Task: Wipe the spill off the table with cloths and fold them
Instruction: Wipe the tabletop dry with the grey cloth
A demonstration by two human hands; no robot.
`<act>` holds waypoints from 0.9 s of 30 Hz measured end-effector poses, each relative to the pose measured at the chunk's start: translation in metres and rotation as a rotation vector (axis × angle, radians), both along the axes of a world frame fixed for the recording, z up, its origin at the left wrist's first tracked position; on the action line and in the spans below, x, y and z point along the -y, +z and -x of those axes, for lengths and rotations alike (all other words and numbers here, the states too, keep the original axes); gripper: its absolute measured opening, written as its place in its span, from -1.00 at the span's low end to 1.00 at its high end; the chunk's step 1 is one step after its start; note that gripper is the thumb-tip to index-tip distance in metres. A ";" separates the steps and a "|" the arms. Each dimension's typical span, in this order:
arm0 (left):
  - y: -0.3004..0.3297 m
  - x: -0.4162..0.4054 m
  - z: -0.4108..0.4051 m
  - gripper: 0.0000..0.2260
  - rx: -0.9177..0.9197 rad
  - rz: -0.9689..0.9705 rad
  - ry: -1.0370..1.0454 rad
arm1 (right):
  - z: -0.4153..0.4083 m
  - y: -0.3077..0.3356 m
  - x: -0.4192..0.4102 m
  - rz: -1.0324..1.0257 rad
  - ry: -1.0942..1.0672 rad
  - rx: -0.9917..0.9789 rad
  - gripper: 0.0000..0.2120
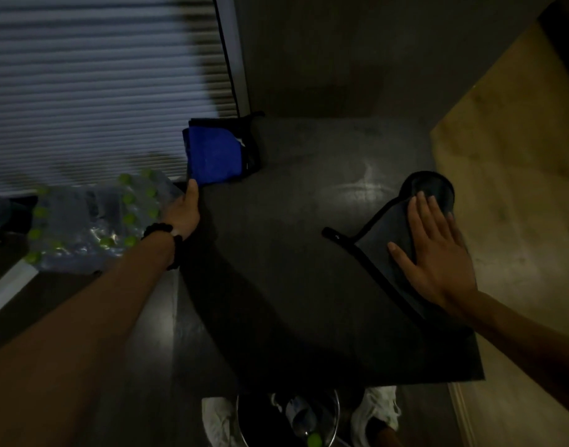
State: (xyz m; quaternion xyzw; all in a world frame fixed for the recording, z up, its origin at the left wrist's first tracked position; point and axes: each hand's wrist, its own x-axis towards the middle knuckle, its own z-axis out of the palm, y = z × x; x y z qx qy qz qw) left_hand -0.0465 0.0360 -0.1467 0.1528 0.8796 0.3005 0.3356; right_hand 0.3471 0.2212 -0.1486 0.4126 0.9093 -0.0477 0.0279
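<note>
A small dark table (292, 253) fills the middle of the dim head view. My right hand (434, 253) lies flat, fingers spread, on a grey cloth with black trim (383, 233) at the table's right side. A dark round object (433, 185) sits just beyond my fingertips. My left hand (184, 211), with a black bead bracelet at the wrist, touches the near corner of a folded blue cloth (215, 156) at the far left corner; a dark cloth (252, 143) lies under it. A faint wet sheen (363, 183) shows on the tabletop between them.
A shrink-wrapped pack of bottles with green caps (92, 217) lies on the floor left of the table. A metal bin holding a bottle (289, 417) stands below the near edge, between white shoes (379, 411). Window blinds (92, 91) at left, a tan surface (515, 175) at right.
</note>
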 end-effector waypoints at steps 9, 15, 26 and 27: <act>-0.006 0.004 -0.014 -0.34 0.020 -0.065 0.137 | -0.015 0.001 0.025 0.043 -0.137 -0.021 -0.23; -0.009 0.005 -0.007 -0.28 0.075 -0.034 0.141 | -0.017 0.001 0.046 0.016 -0.166 0.002 -0.23; -0.016 0.007 -0.002 -0.30 0.170 -0.124 0.196 | 0.005 -0.002 0.092 -0.008 -0.209 0.014 -0.26; -0.017 0.008 -0.002 -0.30 0.172 -0.138 0.198 | 0.007 -0.002 0.094 -0.005 -0.202 0.015 -0.25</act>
